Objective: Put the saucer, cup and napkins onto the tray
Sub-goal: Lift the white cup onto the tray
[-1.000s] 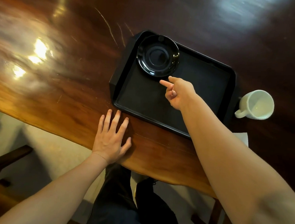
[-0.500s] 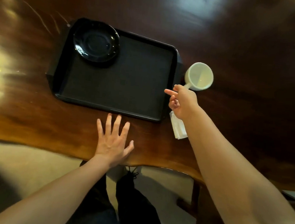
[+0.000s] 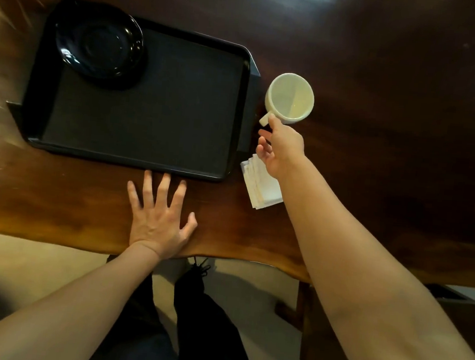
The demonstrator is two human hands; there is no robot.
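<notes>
A black tray lies on the dark wooden table. A black saucer sits in the tray's far left corner. A white cup stands on the table just right of the tray, its handle pointing toward me. My right hand is at that handle, fingertips touching it, fingers still apart. A stack of white napkins lies on the table under my right wrist, by the tray's near right corner. My left hand rests flat with spread fingers on the table in front of the tray.
The wooden table has a wavy near edge just behind my left wrist. Below it are my dark trousers and shoe and a wooden table leg on a pale floor.
My right hand left the saucer on the tray, swung right past the tray's edge and reached the cup's handle. My left hand stayed flat on the table.
</notes>
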